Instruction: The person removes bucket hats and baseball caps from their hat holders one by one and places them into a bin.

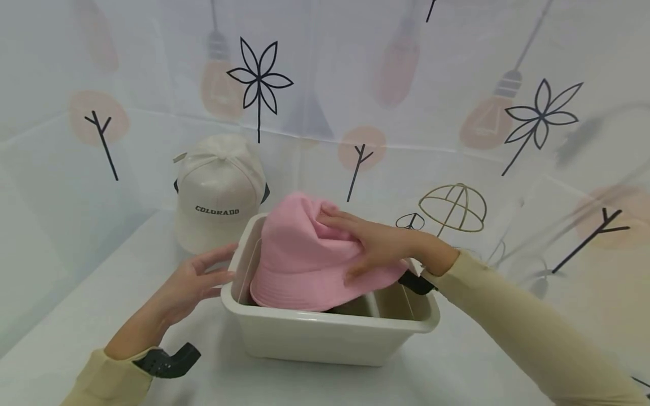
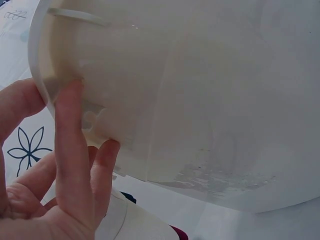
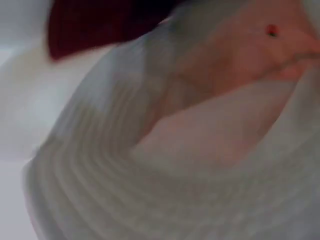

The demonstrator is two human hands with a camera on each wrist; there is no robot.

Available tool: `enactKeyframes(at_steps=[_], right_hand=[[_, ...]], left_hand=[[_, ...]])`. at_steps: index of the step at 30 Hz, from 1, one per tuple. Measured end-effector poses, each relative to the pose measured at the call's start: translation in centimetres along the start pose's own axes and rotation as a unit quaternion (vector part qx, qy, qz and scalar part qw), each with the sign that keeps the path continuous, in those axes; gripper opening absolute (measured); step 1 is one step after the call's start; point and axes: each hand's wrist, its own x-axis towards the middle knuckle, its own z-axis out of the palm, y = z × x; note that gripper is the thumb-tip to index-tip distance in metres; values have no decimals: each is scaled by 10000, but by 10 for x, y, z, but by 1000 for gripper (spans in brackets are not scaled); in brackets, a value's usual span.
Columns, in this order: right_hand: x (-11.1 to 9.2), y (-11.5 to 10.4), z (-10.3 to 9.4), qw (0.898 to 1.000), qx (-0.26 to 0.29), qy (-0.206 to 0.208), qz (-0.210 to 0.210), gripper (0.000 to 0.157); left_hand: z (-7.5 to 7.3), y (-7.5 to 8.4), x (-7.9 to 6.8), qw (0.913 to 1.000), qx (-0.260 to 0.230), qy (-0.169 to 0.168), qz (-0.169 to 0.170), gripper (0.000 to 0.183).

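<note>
In the head view a pink bucket hat [image 1: 299,254] sits tilted in the mouth of a white plastic bin [image 1: 325,332], its stitched brim toward me. My right hand [image 1: 376,242] grips the hat from above, fingers in the folds of the crown and thumb down on the brim. Close up, the brim's stitching [image 3: 100,175] fills much of the blurred right wrist view. At the bin's left end, my left hand [image 1: 195,285] touches the rim. The left wrist view has its fairly straight fingertips [image 2: 75,95] against the rim and outer wall.
A white cap [image 1: 218,192] lettered COLORADO stands behind the bin at the left, on the white table surface [image 1: 127,293]. Patterned cloth [image 1: 315,73] hangs close behind. Inside the bin, a pale divider edge [image 1: 374,304] shows below the hat.
</note>
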Motion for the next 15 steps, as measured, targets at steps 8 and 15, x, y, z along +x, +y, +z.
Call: enactKeyframes(at_steps=[8,15], right_hand=[[13,3,13,9867,-1622,-123,19,82],[21,2,12,9777,-1990,-661,69,89]], left_hand=[[0,2,-2,10000,48,-11,29,67],[1,4,-3,10000,32,4,14,67]])
